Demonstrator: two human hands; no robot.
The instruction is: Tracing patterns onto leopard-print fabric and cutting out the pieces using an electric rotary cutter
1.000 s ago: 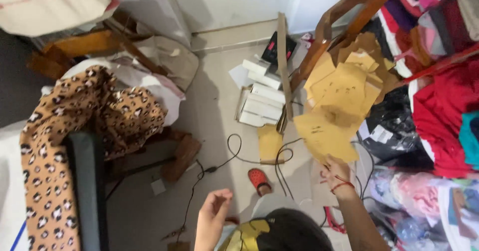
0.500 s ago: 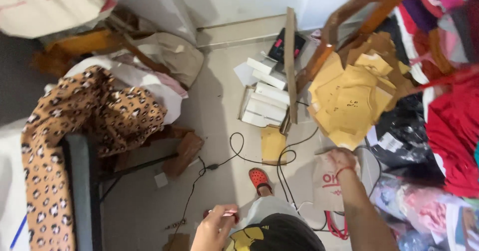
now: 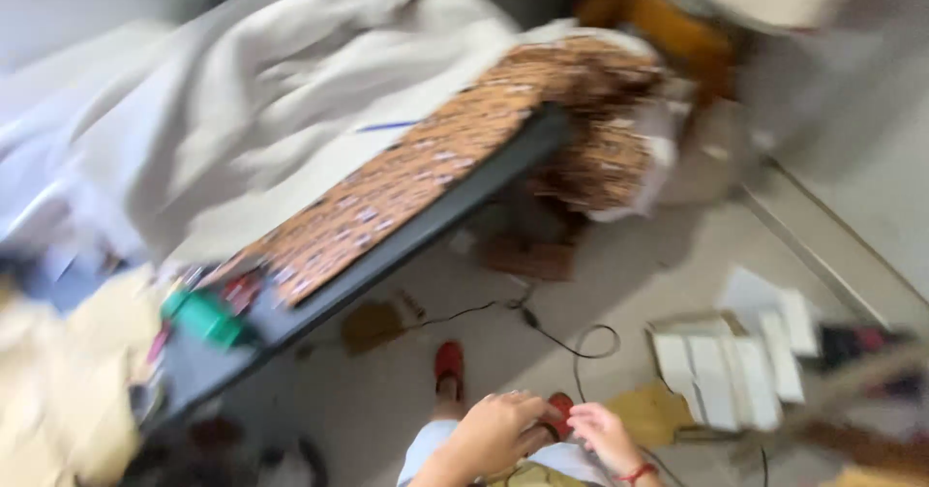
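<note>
My left hand (image 3: 498, 429) and my right hand (image 3: 605, 434) meet low in the blurred head view, fingers curled and touching each other. A red thread circles my right wrist. Whether either hand holds something small is hidden by the blur. Just beyond the hands are my feet in red sandals (image 3: 448, 361) on the pale floor. A black cable (image 3: 571, 337) loops across the floor in front of them.
A dark-edged table (image 3: 435, 221) runs diagonally on the left, draped with leopard-print cloth (image 3: 435, 158) and pale fabric (image 3: 242, 90). A green object (image 3: 203, 318) lies at its near end. White boxes (image 3: 735, 361) and a yellow envelope (image 3: 658, 414) lie on the floor at right.
The view has swung left, off the clothes pile and the hanging yellow envelopes and towards the table. My right hand left the bag at right and joined my left hand in front of me.
</note>
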